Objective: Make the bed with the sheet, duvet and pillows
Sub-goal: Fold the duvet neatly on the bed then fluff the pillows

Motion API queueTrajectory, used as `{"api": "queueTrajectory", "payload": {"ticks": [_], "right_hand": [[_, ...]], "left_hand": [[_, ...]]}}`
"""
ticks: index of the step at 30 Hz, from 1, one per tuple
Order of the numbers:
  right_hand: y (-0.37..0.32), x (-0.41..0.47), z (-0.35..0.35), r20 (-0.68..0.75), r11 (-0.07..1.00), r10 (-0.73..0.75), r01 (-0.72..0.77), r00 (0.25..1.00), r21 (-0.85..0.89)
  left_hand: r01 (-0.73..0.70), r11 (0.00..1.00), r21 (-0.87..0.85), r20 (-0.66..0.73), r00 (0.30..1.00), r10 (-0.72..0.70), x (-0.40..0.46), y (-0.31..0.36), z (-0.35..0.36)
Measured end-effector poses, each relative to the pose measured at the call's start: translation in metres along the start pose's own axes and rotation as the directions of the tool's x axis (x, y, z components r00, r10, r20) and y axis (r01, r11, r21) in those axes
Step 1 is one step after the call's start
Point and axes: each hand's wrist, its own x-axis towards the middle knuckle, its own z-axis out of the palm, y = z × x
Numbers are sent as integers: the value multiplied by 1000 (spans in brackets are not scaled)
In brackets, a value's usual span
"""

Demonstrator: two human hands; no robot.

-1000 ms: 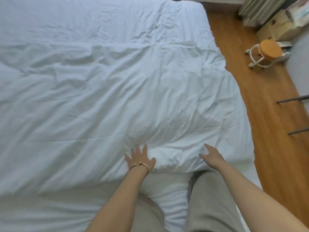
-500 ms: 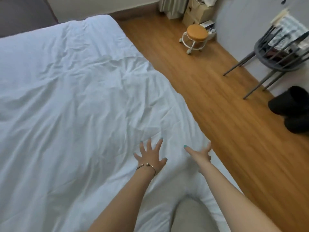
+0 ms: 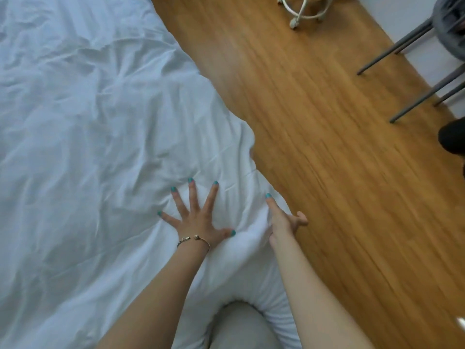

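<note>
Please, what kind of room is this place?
Most likely a bedroom in a home. A bed covered with a wrinkled white duvet fills most of the view, beside a wooden floor with a small wheeled stool and a chair's grey legs.

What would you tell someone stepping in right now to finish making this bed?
Left hand: open, fingers spread flat, pressing on the white duvet near the bed's edge.
Right hand: open, at the duvet's edge beside the wooden floor; no grip on anything.
Done: duvet spread over the bed, though wrinkled.
Left: smooth the creases, straighten the wavy edge. No pillows in view; the sheet cannot be made out.
</note>
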Motion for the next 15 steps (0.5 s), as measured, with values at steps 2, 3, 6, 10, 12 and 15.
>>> {"api": "queueTrajectory", "payload": {"ticks": [2, 3, 6, 10, 12, 15], "right_hand": [[-5, 11, 0, 26, 995, 65, -67, 998, 69], [-8, 16, -3, 56, 982, 129, -135, 990, 131], [-17, 31, -15, 369, 921, 275, -354, 888, 165], [-37, 32, -9, 604, 922, 210, -362, 769, 140], [-57, 34, -1, 678, 904, 111, -358, 726, 235], [-86, 39, 11, 632, 908, 112, -337, 767, 248]], "left_hand": [[18, 1000, 6, 27, 999, -18, 1, 2, -2], [25, 1000, 12, 38, 999, -25, 1, 4, -4], [43, 999, 15, 48, 998, -43, 1, 6, -6], [51, 999, 21, 30, 998, -51, -1, 6, -8], [46, 999, 13, 27, 999, -46, -1, 6, -9], [46, 999, 12, 18, 999, -47, -2, 7, -8]]}}
